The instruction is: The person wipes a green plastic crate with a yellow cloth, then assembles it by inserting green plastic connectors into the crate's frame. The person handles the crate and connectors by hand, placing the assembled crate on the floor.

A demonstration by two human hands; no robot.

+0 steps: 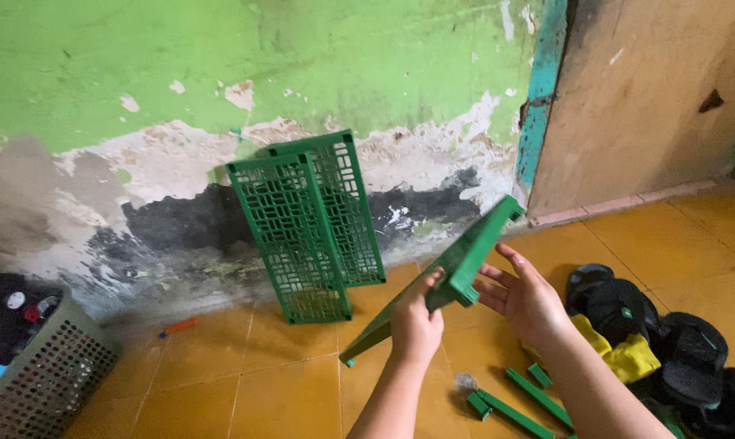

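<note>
A green plastic lattice panel (432, 280) hangs tilted above the yellow tiled floor (245, 382), seen nearly edge-on, its far corner raised toward the door frame (538, 106) and its near corner dipping close to the tiles. The left hand (416, 325) clamps its fingers around the panel's lower edge, taking the weight, while the right hand (526, 297) stands just beyond the panel's corner peg with fingers spread apart and palm turned toward it, apparently steadying rather than gripping. Behind the panel, two matching green panels (310, 228) lean upright against the peeling green wall (221, 65), propped so they stay standing. Below and right of the panel, short green bars (518, 402) lie loose on the tiles, with a heap of dark sandals (676, 349) and a yellow cloth (615, 354) farther right. Far left of the panel sits a grey perforated basket (42, 374), and a small orange object (178, 327) rests near the wall's foot.
</note>
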